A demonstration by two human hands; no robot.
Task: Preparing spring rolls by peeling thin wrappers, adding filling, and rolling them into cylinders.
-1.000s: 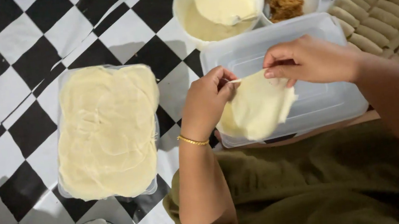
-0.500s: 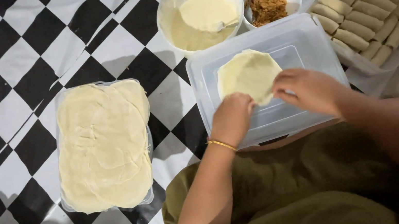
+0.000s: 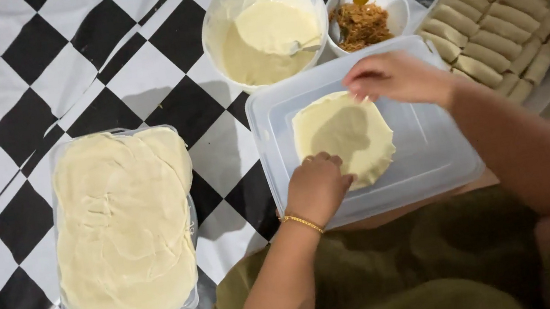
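View from above onto a black-and-white checkered floor covering (image 3: 5,70). At the left of the frame sits a clear rectangular tray (image 3: 188,224) piled with a stack of thin, pale yellow wrappers (image 3: 123,222). At the bottom left edge a small white dish shows only in part, its contents too cut off to tell.

At upper centre stands a round white bowl of pale batter (image 3: 261,56) with a ladle resting in it. Just to its right is a smaller white bowl of shredded brown filling (image 3: 361,24) with a spoon handle leaning out.

In the centre lies an upturned clear plastic lid (image 3: 432,147). One round wrapper (image 3: 344,134) lies flat on it. The left hand (image 3: 318,188) rests on the wrapper's lower edge, fingers curled and pressing down, holding nothing; a thin gold bracelet (image 3: 301,223) circles the wrist. The right hand (image 3: 393,77) touches the wrapper's upper right edge, fingers close together with the tips on the rim.

At the upper right, trays hold rows of finished pale rolls (image 3: 499,15), packed side by side. The person's olive green clothing fills the bottom of the frame.
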